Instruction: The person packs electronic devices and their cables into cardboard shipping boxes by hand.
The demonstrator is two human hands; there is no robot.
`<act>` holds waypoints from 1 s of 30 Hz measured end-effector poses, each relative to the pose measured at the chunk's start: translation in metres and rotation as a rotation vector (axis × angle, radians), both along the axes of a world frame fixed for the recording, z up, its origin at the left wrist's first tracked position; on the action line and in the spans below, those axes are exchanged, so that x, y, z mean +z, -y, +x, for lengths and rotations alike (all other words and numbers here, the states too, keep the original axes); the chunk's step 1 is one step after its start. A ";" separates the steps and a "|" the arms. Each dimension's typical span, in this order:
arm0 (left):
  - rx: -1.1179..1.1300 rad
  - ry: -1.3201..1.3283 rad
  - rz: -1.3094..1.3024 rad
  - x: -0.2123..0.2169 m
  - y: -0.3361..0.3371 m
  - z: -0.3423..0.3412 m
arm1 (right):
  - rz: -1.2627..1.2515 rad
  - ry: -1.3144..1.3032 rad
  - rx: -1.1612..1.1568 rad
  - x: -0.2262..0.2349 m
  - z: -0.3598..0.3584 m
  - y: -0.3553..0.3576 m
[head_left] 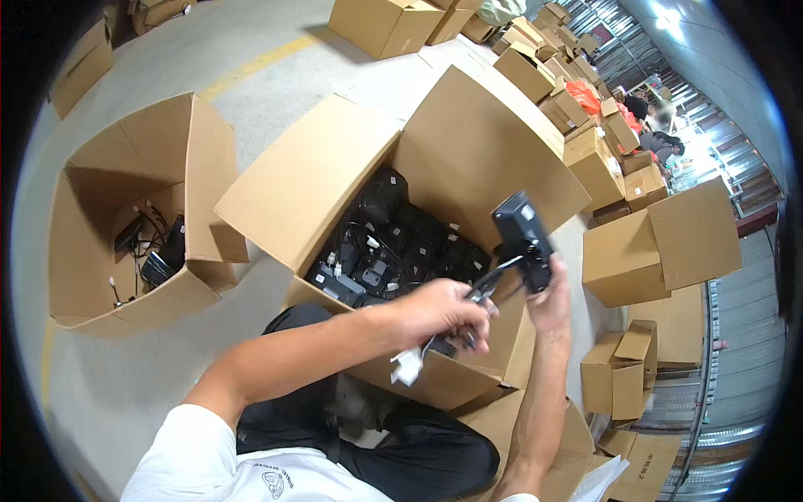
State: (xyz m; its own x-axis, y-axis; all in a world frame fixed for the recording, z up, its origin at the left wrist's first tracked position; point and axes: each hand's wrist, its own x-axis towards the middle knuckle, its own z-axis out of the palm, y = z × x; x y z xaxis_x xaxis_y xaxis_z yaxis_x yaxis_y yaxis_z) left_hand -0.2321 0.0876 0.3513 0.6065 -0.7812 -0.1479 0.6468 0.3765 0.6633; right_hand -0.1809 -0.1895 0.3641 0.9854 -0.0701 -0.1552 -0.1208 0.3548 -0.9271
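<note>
My right hand (548,299) grips a black boxy device (523,226) with a small white label, held up over the right side of a large open carton (335,176). Closed around the black cable (493,280) that runs from this device is my left hand (452,314). A white connector or wrapped piece (408,366) dangles below the left hand; its kind is hard to make out. Inside the carton lie several similar black devices (393,243) with cables and white plugs. Motion blurs the left fingers a little.
To the left stands another open carton (209,184) holding a few black devices and cables (163,259). Open cartons (623,251) line the right side. More boxes (376,29) are stacked farther back, where people (661,138) are visible. A yellow line (259,63) crosses the floor.
</note>
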 end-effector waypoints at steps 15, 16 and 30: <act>0.857 -0.193 -0.039 -0.018 -0.073 0.053 | -0.049 -0.327 -0.186 -0.288 0.137 -0.150; 0.871 -0.174 -0.025 -0.016 -0.077 0.052 | 0.010 -0.378 -0.196 -0.289 0.134 -0.156; 0.730 -0.117 0.177 -0.041 -0.029 0.053 | -1.252 0.240 0.403 -0.184 0.102 -0.039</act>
